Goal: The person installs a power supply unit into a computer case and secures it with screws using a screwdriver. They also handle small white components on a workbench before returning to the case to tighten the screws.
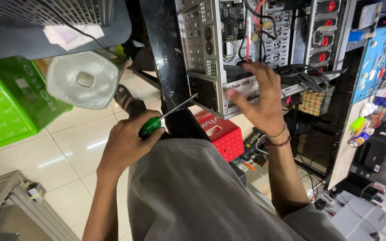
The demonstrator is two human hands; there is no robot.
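1. Left hand (123, 145) is clenched around the green handle of a screwdriver (164, 117), near the middle of the scene, above the grey shirt.
2. Its metal shaft slants up and to the right, the tip touching or just short of the rear corner of an open computer case (202, 53), by a vent grille.
3. Right hand (262, 100) lies to the right, fingers spread and released, grasping nothing, over the power supply (242, 87) at the case's near end.
4. A red box (222, 134) lies on the floor below the case; a green crate (3, 105) stands far left.
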